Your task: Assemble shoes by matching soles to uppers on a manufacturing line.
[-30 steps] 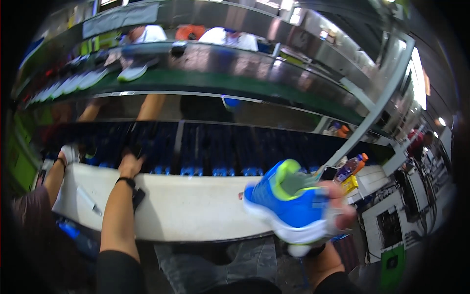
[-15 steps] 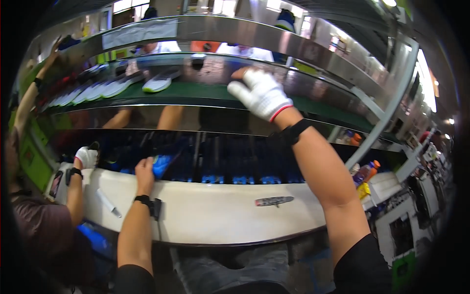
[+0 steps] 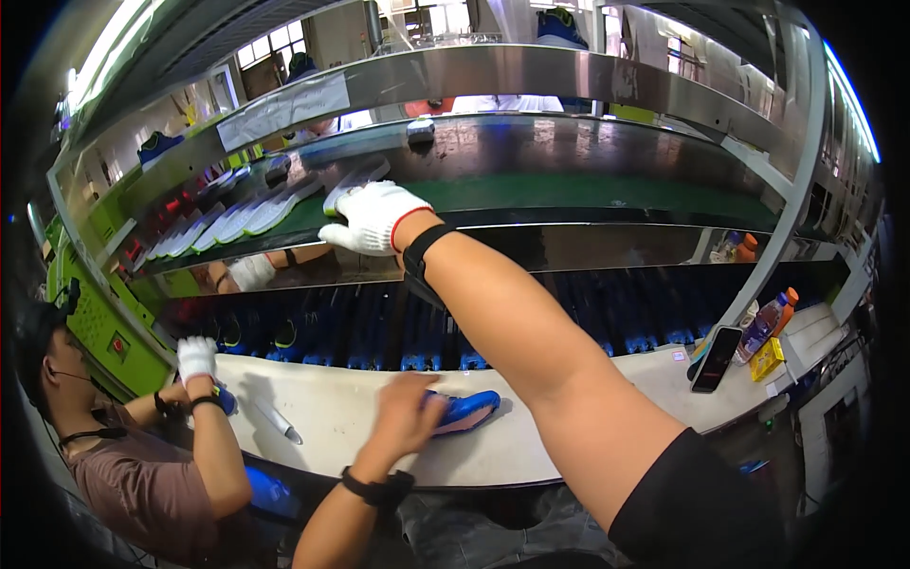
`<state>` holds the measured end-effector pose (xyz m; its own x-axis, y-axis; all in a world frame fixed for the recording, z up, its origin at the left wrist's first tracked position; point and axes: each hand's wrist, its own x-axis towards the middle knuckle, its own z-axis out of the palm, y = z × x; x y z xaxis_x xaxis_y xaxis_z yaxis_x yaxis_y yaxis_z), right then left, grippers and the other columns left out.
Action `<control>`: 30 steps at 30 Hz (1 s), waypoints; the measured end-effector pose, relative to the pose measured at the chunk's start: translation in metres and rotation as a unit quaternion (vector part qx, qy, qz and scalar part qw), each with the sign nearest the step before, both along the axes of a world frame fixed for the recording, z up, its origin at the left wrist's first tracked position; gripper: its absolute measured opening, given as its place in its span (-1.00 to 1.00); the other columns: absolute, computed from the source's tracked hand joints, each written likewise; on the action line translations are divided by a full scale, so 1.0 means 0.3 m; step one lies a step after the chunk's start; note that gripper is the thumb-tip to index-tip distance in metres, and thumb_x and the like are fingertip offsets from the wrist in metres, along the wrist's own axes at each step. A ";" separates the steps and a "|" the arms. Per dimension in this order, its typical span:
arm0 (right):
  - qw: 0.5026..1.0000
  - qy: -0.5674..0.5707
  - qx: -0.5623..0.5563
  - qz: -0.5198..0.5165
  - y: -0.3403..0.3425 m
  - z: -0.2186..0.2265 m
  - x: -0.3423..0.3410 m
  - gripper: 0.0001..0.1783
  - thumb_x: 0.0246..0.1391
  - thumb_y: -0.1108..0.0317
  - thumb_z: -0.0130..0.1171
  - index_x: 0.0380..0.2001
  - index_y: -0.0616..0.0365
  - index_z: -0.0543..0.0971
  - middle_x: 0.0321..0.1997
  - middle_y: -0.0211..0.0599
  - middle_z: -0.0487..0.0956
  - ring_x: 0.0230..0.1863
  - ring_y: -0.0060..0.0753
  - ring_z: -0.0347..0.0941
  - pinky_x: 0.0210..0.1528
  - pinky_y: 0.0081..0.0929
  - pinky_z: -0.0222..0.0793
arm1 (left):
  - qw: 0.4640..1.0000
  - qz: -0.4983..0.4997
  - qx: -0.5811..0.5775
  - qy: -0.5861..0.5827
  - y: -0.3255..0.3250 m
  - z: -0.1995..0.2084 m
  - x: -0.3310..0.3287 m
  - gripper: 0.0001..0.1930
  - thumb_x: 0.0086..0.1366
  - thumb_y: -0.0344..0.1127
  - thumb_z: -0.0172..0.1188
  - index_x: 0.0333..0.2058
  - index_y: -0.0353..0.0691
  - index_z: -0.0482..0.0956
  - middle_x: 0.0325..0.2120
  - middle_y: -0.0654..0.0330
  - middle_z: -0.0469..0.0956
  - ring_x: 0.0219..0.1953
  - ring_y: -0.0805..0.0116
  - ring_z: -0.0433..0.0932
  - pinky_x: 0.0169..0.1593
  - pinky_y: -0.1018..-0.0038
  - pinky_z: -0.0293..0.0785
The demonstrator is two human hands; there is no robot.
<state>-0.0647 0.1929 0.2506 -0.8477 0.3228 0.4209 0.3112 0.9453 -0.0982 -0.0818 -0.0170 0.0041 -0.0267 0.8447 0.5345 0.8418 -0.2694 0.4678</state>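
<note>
Just above my nearer, white-gloved right hand (image 3: 377, 218), left of upper centre, a grey shoe sole (image 3: 368, 172) slants up rightward; I cannot tell whether my grip is closed.

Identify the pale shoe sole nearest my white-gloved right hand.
The grey-white shoe sole just beyond the white-gloved right hand, partly hidden by it; the other pale shoe soles lie farther left, clear of it.
</note>
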 end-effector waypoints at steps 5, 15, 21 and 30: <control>0.994 0.087 0.056 0.025 -0.023 -0.020 0.094 -0.41 0.18 -0.19 0.40 0.04 0.06 0.75 0.09 0.01 0.74 0.19 0.13 0.64 0.33 -0.06 0.53 | 0.946 -0.036 -0.218 0.238 0.148 -0.019 0.250 -0.58 0.45 -0.15 0.26 0.23 -0.03 0.66 -0.22 0.00 0.77 -0.15 -0.02 0.78 -0.16 0.05 0.72; 0.920 0.336 0.175 0.105 -0.118 -0.186 0.652 -0.70 0.11 0.42 0.49 -0.10 0.12 0.63 -0.21 -0.12 0.74 -0.09 0.06 0.71 0.03 -0.14 0.63 | 0.933 -0.202 0.240 -0.179 -0.109 0.069 0.421 -0.58 0.33 -0.41 0.45 0.15 -0.17 0.64 -0.04 -0.04 0.74 -0.09 -0.09 0.75 -0.03 0.16 0.71; 0.907 0.400 -0.045 0.126 -0.400 -0.416 1.143 -0.53 0.25 0.15 0.57 0.05 0.16 0.61 -0.07 -0.12 0.78 -0.06 -0.13 0.76 0.10 -0.06 0.70 | 0.984 -0.108 0.142 -0.022 -0.289 0.166 0.342 -0.45 0.15 -0.45 0.51 0.16 0.01 0.79 0.04 0.21 0.76 -0.07 0.21 0.57 0.14 0.28 0.42; 0.819 0.383 -0.423 0.056 -0.799 -0.761 1.102 -0.57 0.29 0.00 0.54 -0.17 0.16 0.66 0.38 0.40 0.59 0.12 0.02 0.75 0.15 -0.24 0.62 | 0.939 -0.104 0.109 -0.308 -0.355 0.098 0.420 -0.74 0.46 -0.31 0.45 -0.08 -0.34 0.59 0.11 -0.27 0.74 -0.27 0.19 0.86 -0.25 0.44 0.75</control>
<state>0.2660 -0.0467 0.0224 -0.4837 0.7120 0.5089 -0.2316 0.4567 -0.8590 0.0442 -0.1235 0.0336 -0.2338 0.7382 0.6327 0.3479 -0.5441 0.7634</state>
